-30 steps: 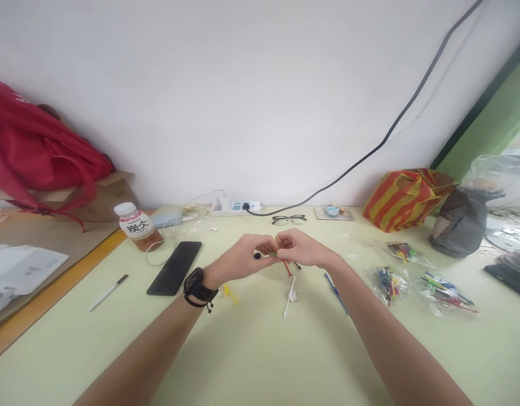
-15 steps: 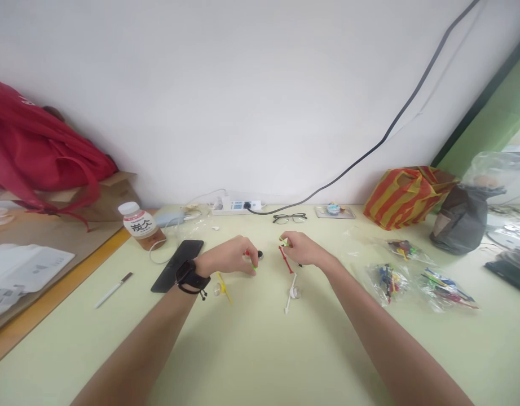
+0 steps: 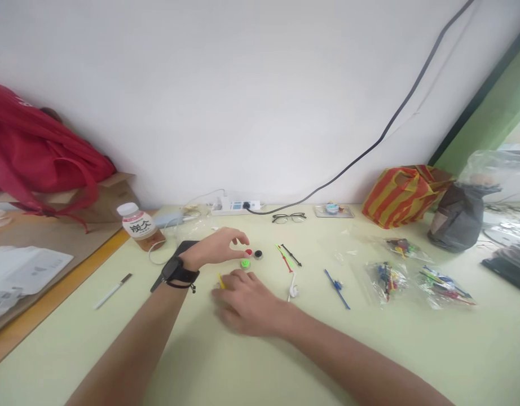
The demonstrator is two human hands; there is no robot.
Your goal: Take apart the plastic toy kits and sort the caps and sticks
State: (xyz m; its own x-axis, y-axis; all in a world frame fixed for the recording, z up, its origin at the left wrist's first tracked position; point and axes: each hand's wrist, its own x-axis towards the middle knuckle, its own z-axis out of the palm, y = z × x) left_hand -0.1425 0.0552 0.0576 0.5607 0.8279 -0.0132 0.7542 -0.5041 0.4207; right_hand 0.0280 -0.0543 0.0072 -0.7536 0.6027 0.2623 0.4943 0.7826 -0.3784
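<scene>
My left hand [image 3: 215, 248], with a black watch on the wrist, hovers with its fingers loosely curled and apart, the fingertips just left of a red disc [image 3: 248, 252]. A green disc [image 3: 245, 263] and a black disc [image 3: 258, 254] lie beside it on the pale green table [image 3: 260, 361]. My right hand [image 3: 243, 301] reaches across to the left, palm down and fingers spread, its fingertips at a yellow stick [image 3: 221, 280]. Red and green sticks [image 3: 284, 256], a black stick [image 3: 291, 255], a white piece [image 3: 292, 288] and a blue stick [image 3: 336, 282] lie loose to the right.
Clear bags of coloured sticks [image 3: 387, 276] lie at the right. A phone [image 3: 181, 248], a bottle [image 3: 138, 225] and a pen [image 3: 113, 290] are at the left. Glasses [image 3: 289, 217], a power strip [image 3: 234, 207] and a striped bag [image 3: 406, 194] line the wall.
My hands have parted and let go of the small pieces; the discs and sticks now lie on the table. My right hand has swung down and left toward the yellow stick.
</scene>
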